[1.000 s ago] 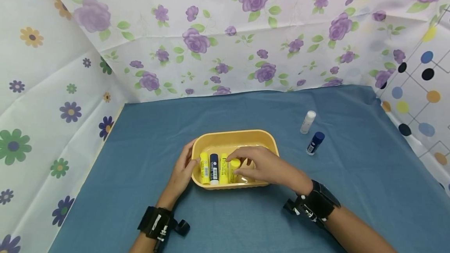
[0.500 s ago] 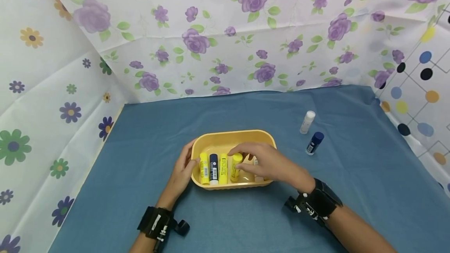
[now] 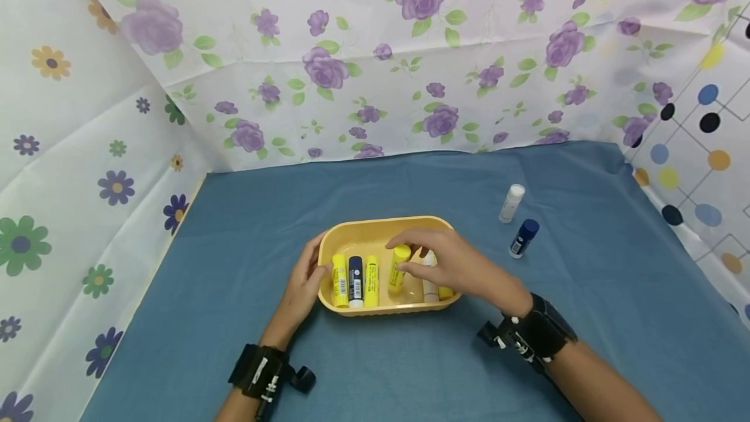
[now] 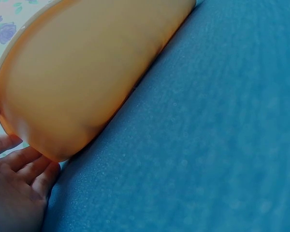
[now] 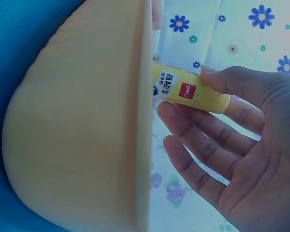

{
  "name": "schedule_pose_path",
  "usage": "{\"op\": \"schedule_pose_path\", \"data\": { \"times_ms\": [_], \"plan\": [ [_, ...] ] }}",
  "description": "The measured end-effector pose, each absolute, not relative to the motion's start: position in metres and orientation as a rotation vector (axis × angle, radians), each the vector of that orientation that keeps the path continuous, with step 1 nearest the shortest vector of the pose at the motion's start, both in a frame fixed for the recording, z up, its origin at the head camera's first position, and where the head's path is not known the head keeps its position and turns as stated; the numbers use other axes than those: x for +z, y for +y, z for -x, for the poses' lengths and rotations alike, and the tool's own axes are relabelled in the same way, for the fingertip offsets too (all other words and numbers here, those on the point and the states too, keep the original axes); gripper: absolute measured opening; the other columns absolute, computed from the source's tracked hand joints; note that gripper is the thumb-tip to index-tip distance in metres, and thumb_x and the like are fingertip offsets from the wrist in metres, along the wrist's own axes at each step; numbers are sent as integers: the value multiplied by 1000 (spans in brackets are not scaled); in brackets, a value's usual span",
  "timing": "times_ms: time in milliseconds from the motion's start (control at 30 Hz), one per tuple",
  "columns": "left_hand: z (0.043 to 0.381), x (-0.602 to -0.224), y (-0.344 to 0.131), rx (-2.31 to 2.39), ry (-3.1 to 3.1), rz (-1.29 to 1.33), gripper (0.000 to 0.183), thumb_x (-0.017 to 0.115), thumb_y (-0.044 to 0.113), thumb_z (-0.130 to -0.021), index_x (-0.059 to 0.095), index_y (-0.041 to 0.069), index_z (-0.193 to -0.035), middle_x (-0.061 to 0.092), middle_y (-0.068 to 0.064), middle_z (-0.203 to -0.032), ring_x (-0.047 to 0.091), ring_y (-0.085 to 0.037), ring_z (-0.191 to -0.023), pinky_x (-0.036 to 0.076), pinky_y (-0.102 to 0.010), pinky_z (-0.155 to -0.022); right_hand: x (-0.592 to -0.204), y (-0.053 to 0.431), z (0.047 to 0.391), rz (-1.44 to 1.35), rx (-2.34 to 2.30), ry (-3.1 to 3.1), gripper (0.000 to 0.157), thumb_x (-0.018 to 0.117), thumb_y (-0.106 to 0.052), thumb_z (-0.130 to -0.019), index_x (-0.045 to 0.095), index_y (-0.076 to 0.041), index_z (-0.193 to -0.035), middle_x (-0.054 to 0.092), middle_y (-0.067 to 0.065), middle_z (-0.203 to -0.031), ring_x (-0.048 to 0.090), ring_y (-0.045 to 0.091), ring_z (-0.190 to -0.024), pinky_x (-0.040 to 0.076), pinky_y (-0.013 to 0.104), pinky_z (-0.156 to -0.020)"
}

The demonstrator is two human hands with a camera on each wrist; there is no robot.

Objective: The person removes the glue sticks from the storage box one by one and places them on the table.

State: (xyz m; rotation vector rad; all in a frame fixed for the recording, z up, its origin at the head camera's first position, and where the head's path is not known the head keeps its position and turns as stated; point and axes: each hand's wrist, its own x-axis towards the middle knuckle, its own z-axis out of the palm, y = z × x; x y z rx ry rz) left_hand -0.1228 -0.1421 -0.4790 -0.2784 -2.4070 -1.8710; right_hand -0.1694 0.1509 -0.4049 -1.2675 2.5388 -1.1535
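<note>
A yellow plastic basket [image 3: 346, 229] sits on the blue cloth. My left hand [image 3: 303, 281] holds its left end, thumb at the rim and fingers along the outer wall; the left wrist view shows those fingers [image 4: 31, 166] against the wall. My right hand [image 3: 451, 266] pinches a yellow glue stick [image 3: 399, 269] by its cap end, tilted inside the basket; its label faces the right wrist view. Left of it stand a yellow glue stick [image 3: 372, 282], a navy one [image 3: 356, 282] and another yellow one [image 3: 340, 282]. Under my right hand lies a white stick [image 3: 430, 288], partly hidden.
A bit of yellow [image 3: 446, 293] shows at the basket's right end. To the right on the cloth [image 3: 410, 370] stand a white glue stick [image 3: 512, 204] and a navy-capped one [image 3: 524, 238]. Flower-patterned sheets [image 3: 351, 51] rise behind and at the left.
My right hand has drawn the yellow glue stick up and to the right, away from the other sticks. The white stick under it has come into view. My left hand has stayed put.
</note>
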Motion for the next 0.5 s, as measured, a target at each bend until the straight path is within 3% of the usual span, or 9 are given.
{"op": "schedule_pose_path", "data": {
  "times_ms": [267, 500],
  "plan": [
    [131, -499, -147, -1874, -2388, 266, 56, 46, 9, -103, 32, 25, -155, 40, -2, -154, 45, -22, -136, 40, -29, -103, -399, 155, 170, 1265, -1151, 2586, 36, 69, -29, -92, 66, -22, -127, 65, -8, -115, 62, 15, -93, 52, 30, -77],
    [127, -492, -145, -1868, -2403, 269, 57, 44, 4, -102, 30, 17, -156, 39, -10, -155, 44, -28, -136, 40, -22, -100, -395, 159, 170, 1227, -1141, 2631, 36, 68, -29, -92, 66, -22, -127, 63, -13, -111, 61, 16, -94, 52, 28, -77]
  ]
}}
